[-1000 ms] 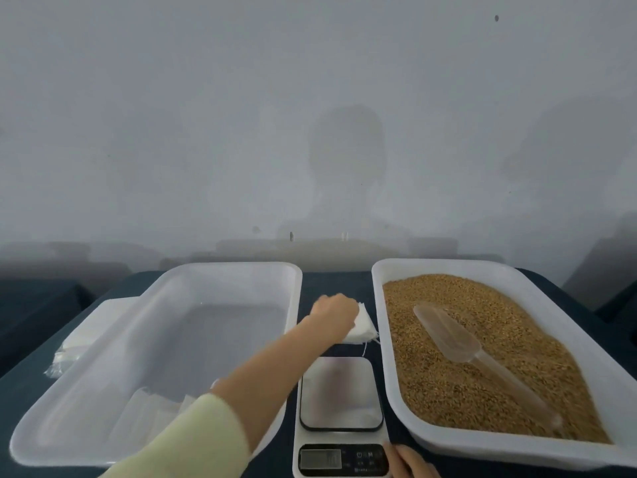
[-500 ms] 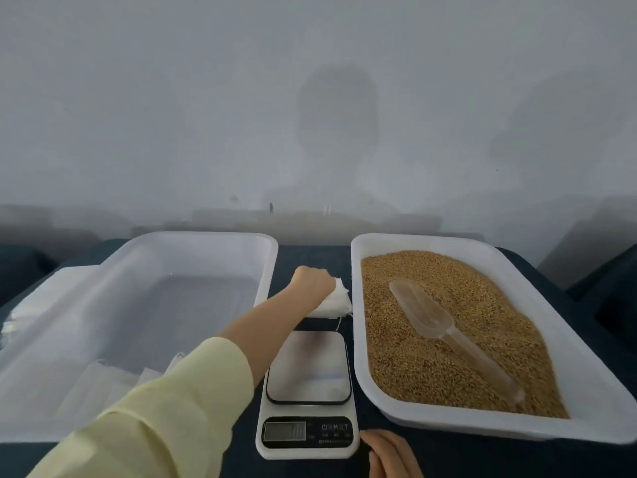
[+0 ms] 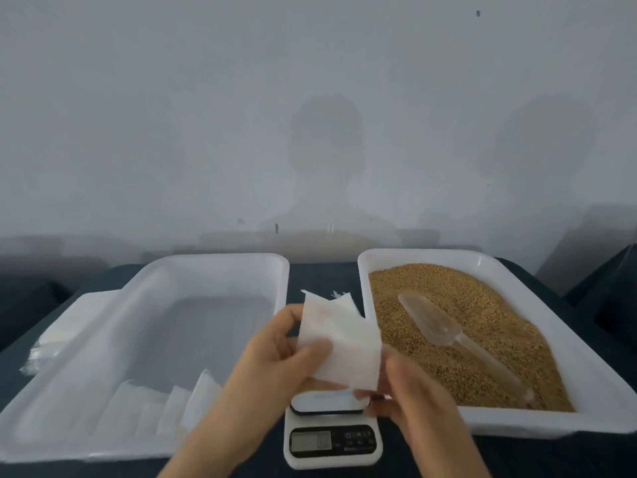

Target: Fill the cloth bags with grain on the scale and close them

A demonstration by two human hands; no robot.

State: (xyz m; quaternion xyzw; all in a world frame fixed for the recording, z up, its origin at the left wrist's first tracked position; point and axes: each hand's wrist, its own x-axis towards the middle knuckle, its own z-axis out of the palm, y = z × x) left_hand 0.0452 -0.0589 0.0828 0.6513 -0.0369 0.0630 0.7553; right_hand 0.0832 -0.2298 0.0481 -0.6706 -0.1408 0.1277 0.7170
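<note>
A flat white cloth bag (image 3: 341,343) is held up above the white kitchen scale (image 3: 332,439). My left hand (image 3: 275,353) pinches the bag's left edge, thumb on its front. My right hand (image 3: 410,391) holds the bag's lower right corner; its fingertips are blurred and partly hidden behind the cloth. To the right stands a white tray (image 3: 489,422) full of brown grain (image 3: 455,326), with a clear plastic scoop (image 3: 434,326) lying on the grain. The scale's platform is mostly hidden by my hands.
A white tray (image 3: 103,339) on the left holds several flat cloth bags (image 3: 165,408) at its near end. A stack of white cloth (image 3: 65,322) lies beyond its left rim. Dark cloth covers the table (image 3: 320,277); a grey wall stands behind.
My left hand has pulled the bag back from behind the scale and lifted it over the platform. My right hand rose from beside the scale and took the bag's lower right corner.
</note>
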